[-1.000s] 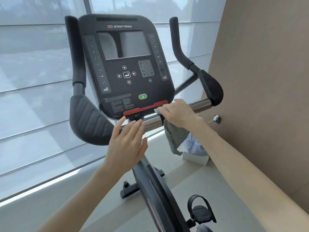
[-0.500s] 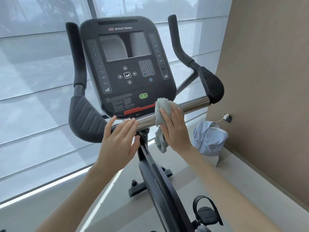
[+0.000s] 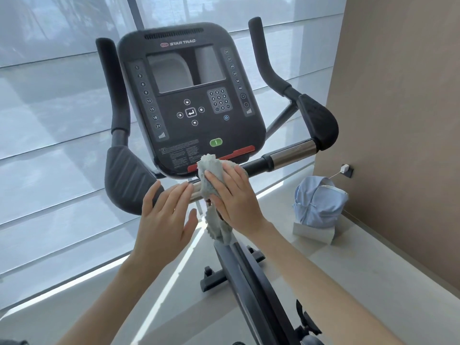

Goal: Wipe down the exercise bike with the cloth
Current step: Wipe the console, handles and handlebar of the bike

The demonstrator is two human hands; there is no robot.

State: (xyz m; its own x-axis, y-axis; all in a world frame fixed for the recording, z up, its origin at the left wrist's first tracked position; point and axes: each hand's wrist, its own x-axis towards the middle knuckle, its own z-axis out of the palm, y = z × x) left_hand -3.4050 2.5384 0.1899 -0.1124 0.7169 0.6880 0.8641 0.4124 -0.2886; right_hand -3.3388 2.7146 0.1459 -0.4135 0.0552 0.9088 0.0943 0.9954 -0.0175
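The cloth (image 3: 211,170) is pressed against the bike's (image 3: 249,270) bar (image 3: 291,154), just under the console (image 3: 191,100), by the right hand (image 3: 234,197), fingers kept straight; one end hangs below. The left hand (image 3: 164,215) is laid flat on the bar just beside it, nothing gripped.

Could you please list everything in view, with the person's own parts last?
exercise bike: one, black, centre.
console: one, black, atop the bike.
handlebar: one, steel and black, below the console.
cloth: one, pale grey, draped over the handlebar.
bag: one, light blue, right, on a white box.
wall plug: one, white, far right.
pedal: one, black, bottom right.
left grip: one, fingers flat on the handlebar, beside the cloth.
right grip: one, presses the cloth onto the handlebar.
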